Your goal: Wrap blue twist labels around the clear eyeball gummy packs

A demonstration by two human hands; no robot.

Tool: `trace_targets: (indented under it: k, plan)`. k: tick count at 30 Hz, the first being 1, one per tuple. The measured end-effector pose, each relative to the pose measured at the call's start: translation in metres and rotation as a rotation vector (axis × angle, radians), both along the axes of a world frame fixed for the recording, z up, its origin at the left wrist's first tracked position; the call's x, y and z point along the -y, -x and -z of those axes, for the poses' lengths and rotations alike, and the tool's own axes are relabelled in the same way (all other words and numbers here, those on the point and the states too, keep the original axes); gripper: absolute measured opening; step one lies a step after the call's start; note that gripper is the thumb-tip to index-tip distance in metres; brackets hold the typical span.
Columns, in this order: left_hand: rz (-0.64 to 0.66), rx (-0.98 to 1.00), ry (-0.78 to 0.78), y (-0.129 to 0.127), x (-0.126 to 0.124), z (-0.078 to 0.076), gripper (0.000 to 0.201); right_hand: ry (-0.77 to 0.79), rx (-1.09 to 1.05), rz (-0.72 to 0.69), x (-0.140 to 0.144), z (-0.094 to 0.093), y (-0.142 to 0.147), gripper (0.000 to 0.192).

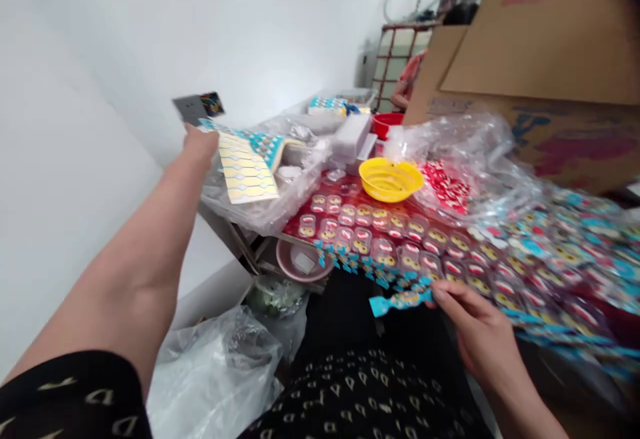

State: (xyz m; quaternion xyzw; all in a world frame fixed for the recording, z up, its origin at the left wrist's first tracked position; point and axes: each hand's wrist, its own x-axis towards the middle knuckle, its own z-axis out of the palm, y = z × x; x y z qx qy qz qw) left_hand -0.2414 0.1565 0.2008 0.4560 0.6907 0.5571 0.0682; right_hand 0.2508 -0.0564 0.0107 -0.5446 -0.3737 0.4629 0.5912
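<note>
White walls (90, 39) rise on the left, and large cardboard boxes (540, 32) stand at the far right. Below the boxes runs the red-topped table (357, 198), crowded along much of its length. A caged tank (400, 46) stands in the background, with another person's coral sleeve (414, 69) partly showing beside it. Down at the lower left, a big clear plastic sack (215, 372) sits near the person's legs.

At the table's left end is a clear plastic tray (245, 216). Over it slants a cream sheet (247, 169) printed with narrow label outlines; blue printed labels show beside it. The left hand (201, 140), arm stretched out, is closed on the sheet's upper corner, though blur hides the fingertips. A clear bag (475, 139) lies toward the boxes, just beside red-and-white pieces (447, 186).

The right hand (477, 326) is at the table's near edge, thumb and fingers narrowed in a pinch. Under the table sits a pink basin (284, 267); on top, a yellow bowl (387, 189) stands behind rows of small clear packs (384, 251). Smallest is the blue label strip (403, 301), held by one end in the right hand's pinch, its other end pointing left, in front of the table edge.
</note>
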Motion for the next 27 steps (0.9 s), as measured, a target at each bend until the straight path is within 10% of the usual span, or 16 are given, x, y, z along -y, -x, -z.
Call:
trace_targets:
  k: [4,8,11,16,27]
  plan:
    - [0.06,-0.235,-0.048,-0.078,0.051,0.014,0.076,-0.063,-0.023,-0.025,-0.001,-0.011,0.006,0.023]
    - [0.806,-0.258,0.233,-0.194,0.151,0.047,0.043,-0.094,-0.043,-0.063,0.003,-0.011,0.006,0.018]
    - [1.115,-0.313,0.393,-0.255,0.203,0.086,0.034,-0.115,-0.024,-0.093,0.01,-0.007,0.003,0.016]
    - [1.153,-0.15,0.564,-0.291,0.217,0.134,0.023,-0.114,0.035,-0.087,0.024,0.003,-0.009,0.019]
    - [1.141,-0.229,0.697,-0.316,0.219,0.161,0.028,-0.084,0.5,0.002,0.038,0.017,-0.038,0.047]
